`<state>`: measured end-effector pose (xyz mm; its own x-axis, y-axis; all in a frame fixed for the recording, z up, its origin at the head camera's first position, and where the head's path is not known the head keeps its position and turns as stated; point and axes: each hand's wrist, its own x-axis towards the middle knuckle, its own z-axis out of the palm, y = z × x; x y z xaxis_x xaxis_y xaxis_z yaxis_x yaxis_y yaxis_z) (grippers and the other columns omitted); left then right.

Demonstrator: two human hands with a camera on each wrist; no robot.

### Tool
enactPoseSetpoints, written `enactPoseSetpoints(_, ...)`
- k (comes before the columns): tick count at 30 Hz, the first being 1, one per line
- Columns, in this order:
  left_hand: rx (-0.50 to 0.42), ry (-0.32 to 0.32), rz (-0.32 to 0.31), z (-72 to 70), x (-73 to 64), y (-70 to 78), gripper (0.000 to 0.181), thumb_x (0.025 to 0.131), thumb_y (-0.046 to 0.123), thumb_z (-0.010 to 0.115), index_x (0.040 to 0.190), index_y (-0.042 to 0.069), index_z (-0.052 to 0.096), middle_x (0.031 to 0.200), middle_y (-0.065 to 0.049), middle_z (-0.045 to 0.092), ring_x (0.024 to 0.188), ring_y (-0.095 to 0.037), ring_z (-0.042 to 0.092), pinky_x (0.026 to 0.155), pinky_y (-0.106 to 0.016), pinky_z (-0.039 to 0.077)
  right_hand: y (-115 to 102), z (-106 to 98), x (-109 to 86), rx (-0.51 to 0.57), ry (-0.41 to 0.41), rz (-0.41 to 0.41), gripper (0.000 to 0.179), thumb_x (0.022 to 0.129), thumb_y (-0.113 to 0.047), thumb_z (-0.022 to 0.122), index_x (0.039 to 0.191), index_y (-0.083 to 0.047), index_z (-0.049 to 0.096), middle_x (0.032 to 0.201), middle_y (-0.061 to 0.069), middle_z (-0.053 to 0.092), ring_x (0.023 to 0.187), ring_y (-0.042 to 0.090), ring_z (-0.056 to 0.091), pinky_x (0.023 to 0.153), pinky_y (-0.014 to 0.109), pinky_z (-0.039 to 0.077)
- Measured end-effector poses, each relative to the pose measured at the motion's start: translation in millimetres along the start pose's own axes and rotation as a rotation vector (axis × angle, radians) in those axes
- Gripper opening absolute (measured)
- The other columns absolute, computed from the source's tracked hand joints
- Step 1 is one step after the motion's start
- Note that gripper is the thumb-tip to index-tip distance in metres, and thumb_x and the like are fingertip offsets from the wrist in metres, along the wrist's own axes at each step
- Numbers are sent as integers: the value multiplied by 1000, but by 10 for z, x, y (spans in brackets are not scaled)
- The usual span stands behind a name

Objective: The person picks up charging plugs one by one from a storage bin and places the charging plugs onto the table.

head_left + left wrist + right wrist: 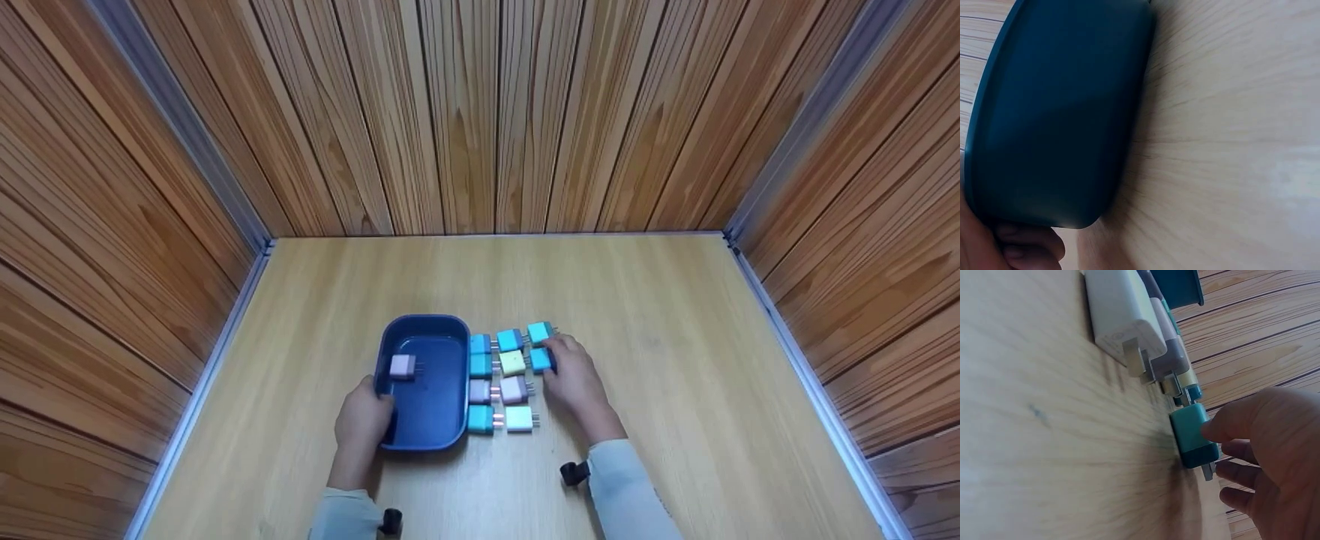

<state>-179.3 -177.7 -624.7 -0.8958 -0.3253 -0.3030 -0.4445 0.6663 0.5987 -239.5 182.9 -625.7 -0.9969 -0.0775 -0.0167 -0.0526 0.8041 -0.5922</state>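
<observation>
My left hand (363,414) grips the left wall of a dark blue plastic tray (429,445), thumb over the rim; in the left wrist view the fingers curl under the tray's edge. A pale pink plug adapter (403,367) lies inside the tray. On the right, my right hand (576,379) pinches a blue plug adapter (539,360) between thumb and fingers. The right wrist view shows the thumb on the side of this teal-and-blue adapter (1189,427), its metal prongs pointing away from the row. Another turquoise adapter (539,332) sits just beyond the fingers.
Several more adapters stand in rows against the tray's right side, including a yellow one (513,363), a lilac one (514,389) and a white one (518,418). Wood-panelled walls (495,120) enclose the table (675,315) at the back and sides.
</observation>
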Motion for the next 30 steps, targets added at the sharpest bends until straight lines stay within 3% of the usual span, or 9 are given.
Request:
enactPoseSetpoints(8,-15,-20,-17,6,-9,-9,35,97,17,56,128,3,60,112,-16,69,85,-27,62,71,-43,51,-85,-40,-44,40,11,9,54,96,-17,71,148,-15,53,154,10,43,146,34,39,117,51,34)
enactPoseSetpoints(23,6,19,-5,9,-6,-7,38,94,17,57,130,3,60,115,-18,70,87,-27,65,68,-44,51,-385,-55,-133,45,107,-146,50,94,-17,73,142,-15,58,144,4,55,139,28,48,114,48,39)
enactPoseSetpoints(30,7,24,7,4,-5,-4,41,94,17,56,132,3,60,117,-19,70,88,-28,65,69,-45,50,-549,16,-181,61,77,-139,51,96,-20,72,145,-19,56,147,0,53,141,24,47,114,47,39)
